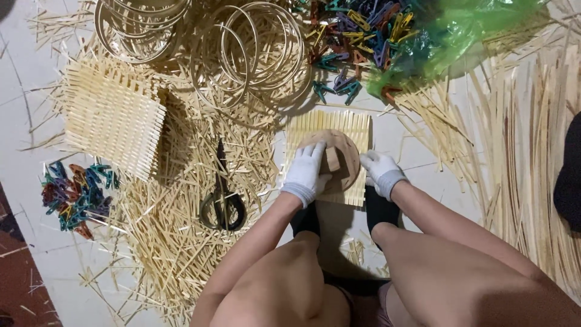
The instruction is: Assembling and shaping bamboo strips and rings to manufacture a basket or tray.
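A person sits on the floor with knees up; both hands wear white gloves. The left hand (307, 171) lies flat on a round wooden disc (346, 158), fingers spread and pressing down, not closed around anything; the right hand (380, 171) rests at the disc's right edge, fingers curled loosely on the rim, but I cannot tell if it grips it. The disc sits on top of a small woven bamboo mat (358, 124); the mat lies on the pale floor just in front of the person's feet.

To the left of the mat lie black scissors (223, 203) on a big heap of thin bamboo strips (169, 230); farther left is a stack of woven mats (114, 115). Above are bamboo rings (254, 51) in a pile; near them is a heap of colourful clips (357, 36) beside a green plastic bag (454, 36). More clips (75, 197) sit at the far left.
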